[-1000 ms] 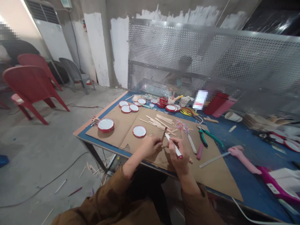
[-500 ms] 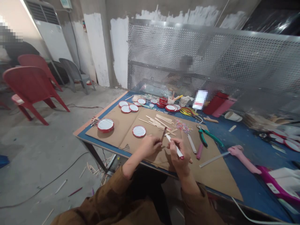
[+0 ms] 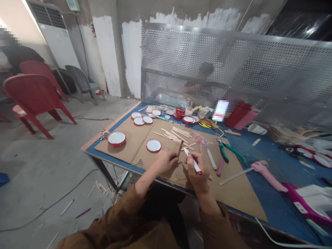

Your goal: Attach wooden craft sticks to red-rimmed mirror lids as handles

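Note:
My left hand (image 3: 167,161) pinches a dark brown stick (image 3: 181,148), held upright above the cardboard (image 3: 145,154). Just to the right, my right hand (image 3: 197,169) grips a white marker (image 3: 193,162) with a red end, its tip pointing up and left near the stick. Beyond both hands lie pale wooden sticks (image 3: 171,135) and a tangle of coloured strands (image 3: 202,139). A round white disc with a red rim (image 3: 153,145) rests left of my hands, and a thicker red-rimmed one (image 3: 116,139) sits farther left.
Right of my hands are a white tube (image 3: 211,159), a pink tube (image 3: 220,167), green-handled pliers (image 3: 234,153) and a pink glue gun (image 3: 269,176). A perforated metal panel (image 3: 176,52) stands behind the blue table (image 3: 275,152). Red chairs (image 3: 33,91) are at left.
My hands hold the same stick and marker in nearly the same place. The marker tip sits slightly farther from the stick, and the whole view has shifted a little.

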Available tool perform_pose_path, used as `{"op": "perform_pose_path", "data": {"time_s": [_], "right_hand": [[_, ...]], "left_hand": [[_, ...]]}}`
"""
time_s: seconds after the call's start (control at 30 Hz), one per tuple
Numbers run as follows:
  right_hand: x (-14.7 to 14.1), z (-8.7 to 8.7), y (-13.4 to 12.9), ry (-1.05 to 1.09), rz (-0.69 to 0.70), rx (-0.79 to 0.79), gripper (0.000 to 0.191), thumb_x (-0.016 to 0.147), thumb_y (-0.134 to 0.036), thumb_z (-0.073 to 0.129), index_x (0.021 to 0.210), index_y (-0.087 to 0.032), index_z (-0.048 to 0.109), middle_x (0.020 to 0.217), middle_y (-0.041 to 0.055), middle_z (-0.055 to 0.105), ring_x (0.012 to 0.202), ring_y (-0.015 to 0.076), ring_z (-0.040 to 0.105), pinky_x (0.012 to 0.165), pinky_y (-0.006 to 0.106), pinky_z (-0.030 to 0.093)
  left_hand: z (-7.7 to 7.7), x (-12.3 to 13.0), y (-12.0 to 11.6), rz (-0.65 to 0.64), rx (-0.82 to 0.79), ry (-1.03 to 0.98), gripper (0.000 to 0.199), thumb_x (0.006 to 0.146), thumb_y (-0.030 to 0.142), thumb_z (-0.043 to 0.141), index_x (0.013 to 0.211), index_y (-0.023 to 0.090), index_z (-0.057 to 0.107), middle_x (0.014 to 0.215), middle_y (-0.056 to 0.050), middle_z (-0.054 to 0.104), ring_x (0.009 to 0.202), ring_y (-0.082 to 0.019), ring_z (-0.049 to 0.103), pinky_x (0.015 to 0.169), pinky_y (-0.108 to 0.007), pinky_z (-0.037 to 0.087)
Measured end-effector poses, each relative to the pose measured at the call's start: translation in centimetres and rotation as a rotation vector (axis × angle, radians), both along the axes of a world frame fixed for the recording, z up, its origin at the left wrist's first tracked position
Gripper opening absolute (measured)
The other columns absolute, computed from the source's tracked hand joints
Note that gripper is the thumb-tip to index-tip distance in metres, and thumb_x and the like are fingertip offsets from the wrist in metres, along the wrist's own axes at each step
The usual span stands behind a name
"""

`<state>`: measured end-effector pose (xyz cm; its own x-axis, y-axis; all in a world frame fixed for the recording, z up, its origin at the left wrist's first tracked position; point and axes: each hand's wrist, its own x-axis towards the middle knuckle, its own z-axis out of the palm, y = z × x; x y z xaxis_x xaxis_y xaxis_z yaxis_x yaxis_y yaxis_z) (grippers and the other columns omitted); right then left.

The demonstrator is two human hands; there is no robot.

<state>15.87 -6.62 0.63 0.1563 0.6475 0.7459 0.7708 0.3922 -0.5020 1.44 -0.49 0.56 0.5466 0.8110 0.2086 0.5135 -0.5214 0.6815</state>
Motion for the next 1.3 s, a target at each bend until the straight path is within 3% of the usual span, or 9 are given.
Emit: {"op": "perform_pose_path", "data": {"time_s": [0.3,0.77,1.3], "right_hand": [[-0.22,-0.06,0.06,0.008,0.072,-0.02,0.01,0.088,-0.027,0.05,0.093,-0.021,0.058,0.074,0.0023,0.064,0.067,0.017,0.063,0.064,0.031,0.051],[-0.16,-0.26,0.03,0.016,0.033,-0.021,0.013,0.088,-0.028,0.049,0.092,-0.02,0.059,0.073,0.0026,0.064,0.067,0.0172,0.063,0.063,0.031,0.051],[-0.01,-0.04,0.21,-0.045,0.104,-0.028,0.009,0.087,-0.024,0.049,0.09,-0.021,0.057,0.073,0.0026,0.064,0.068,0.0181,0.063,0.063,0.031,0.05]], "left_hand": [[-0.41,-0.01,0.07,-0.005,0.034,-0.006,0.018,0.084,0.022,0.052,0.068,0.017,0.061,0.069,-0.001,0.061,0.071,-0.014,0.052,0.065,-0.022,0.036],[-0.27,-0.02,-0.04,0.006,0.021,-0.005,0.019,0.083,0.022,0.052,0.068,0.017,0.062,0.068,-0.001,0.061,0.07,-0.013,0.051,0.069,-0.023,0.037],[-0.63,0.12,0.11,0.016,0.026,-0.022,0.018,0.083,0.021,0.052,0.067,0.017,0.059,0.067,0.0,0.058,0.07,-0.014,0.05,0.066,-0.022,0.036]]}}
